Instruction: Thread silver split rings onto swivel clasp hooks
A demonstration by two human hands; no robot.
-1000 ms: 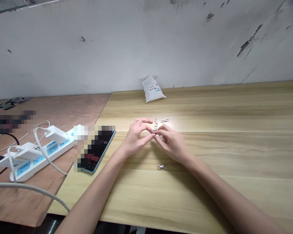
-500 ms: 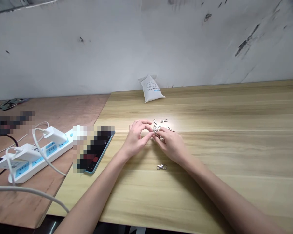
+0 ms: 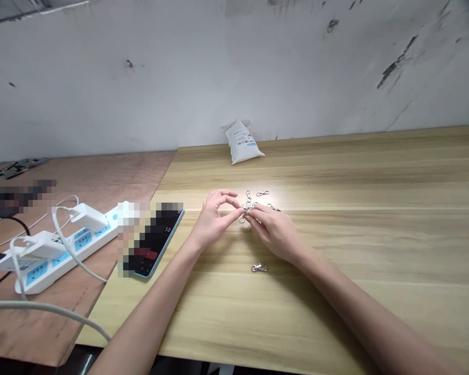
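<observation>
My left hand (image 3: 214, 219) has thumb and index finger pinched at a small shiny metal piece, its other fingers curved. Meeting it there, my right hand (image 3: 275, 229) pinches the same piece, which looks like a swivel clasp; the fingertips partly hide it. Around the fingertips lie several silver clasps, among them an upright-lying clasp (image 3: 248, 196), a clasp farther back (image 3: 263, 193) and one half behind my right hand (image 3: 273, 207). A loose metal ring (image 3: 242, 221) shows just below the left fingertips. Nearer me, a separate silver clasp with a ring (image 3: 259, 267) rests on the table.
A white labelled pouch (image 3: 243, 143) leans near the wall (image 3: 305, 78). On the left are a phone (image 3: 160, 242), a white power strip (image 3: 82, 245) with chargers, and cables (image 3: 54, 307). The wooden table (image 3: 375, 208) adjoins a brown board (image 3: 113, 172).
Both hands stay together, while my left hand has shifted slightly left. A ring below the left fingertips now shows.
</observation>
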